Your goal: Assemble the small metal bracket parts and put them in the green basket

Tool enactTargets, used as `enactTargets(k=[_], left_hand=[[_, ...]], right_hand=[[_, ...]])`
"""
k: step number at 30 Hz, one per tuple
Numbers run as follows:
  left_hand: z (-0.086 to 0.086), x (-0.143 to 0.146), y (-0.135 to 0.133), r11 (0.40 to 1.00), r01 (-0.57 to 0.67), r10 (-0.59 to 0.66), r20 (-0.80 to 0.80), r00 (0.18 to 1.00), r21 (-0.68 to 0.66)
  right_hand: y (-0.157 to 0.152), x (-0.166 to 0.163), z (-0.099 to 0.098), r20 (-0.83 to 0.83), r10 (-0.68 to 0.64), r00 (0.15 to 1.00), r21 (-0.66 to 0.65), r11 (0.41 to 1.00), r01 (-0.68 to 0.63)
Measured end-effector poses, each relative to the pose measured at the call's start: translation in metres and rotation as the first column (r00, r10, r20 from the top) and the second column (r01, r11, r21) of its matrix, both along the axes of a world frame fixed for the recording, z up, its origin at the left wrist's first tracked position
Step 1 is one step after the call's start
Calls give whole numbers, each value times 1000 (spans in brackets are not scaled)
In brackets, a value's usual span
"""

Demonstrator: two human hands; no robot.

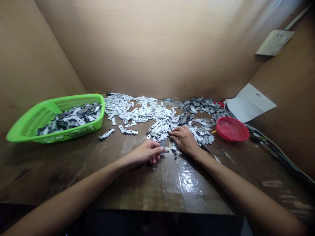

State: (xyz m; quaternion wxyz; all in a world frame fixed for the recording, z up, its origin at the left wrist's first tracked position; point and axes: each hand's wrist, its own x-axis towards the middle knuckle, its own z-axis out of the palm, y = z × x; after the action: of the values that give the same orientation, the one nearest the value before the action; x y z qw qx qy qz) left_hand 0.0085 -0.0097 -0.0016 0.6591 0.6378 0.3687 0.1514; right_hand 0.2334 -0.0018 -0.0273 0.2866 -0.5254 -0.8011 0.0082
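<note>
My left hand (147,151) is closed on a small flat grey plastic part (163,143), pinched between thumb and fingers just above the table. My right hand (184,139) rests at the near edge of a pile of white toy car body pieces (157,126), its fingers stretched forward and touching the pieces. Whether a small piece lies under those fingertips is hidden. Small black wheel-like bits (175,154) are scattered between the two hands. Left of the pile, a white toy car (107,134) with dark ends lies apart on the table.
A green slotted basket (98,123) at the left holds many white, grey and black pieces. Dark grey parts (200,105) are heaped at the back right. Beside them stand a red bowl (232,129) and a white card (249,102). Cables (273,149) run along the right wall.
</note>
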Motion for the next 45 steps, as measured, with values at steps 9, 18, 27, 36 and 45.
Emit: enactTargets(k=[9,18,27,36,45], left_hand=[[1,2,-4,998,-10,11,14,1000,-63],[-1,0,0,998,-2,0,-31,1000,-63],[-6,1,0,999,37,-38,-50,998,-21],[-10,1,-1,1000,-9,8,-34,999,-15],[-13,1,0,1000,-20,20,-33,999,-8]], right_hand=[[-4,-2,9,30,48,998,-22,999,-47],[-17,-1,34,-130,136,982,-95,984,-149],[-29,-18,35,-401,185,897,-208,936,-286],[-35,-18,40,-114,275,955,-93,954,-286],[-38,-20,40,23,277,960,-42,960,-276]])
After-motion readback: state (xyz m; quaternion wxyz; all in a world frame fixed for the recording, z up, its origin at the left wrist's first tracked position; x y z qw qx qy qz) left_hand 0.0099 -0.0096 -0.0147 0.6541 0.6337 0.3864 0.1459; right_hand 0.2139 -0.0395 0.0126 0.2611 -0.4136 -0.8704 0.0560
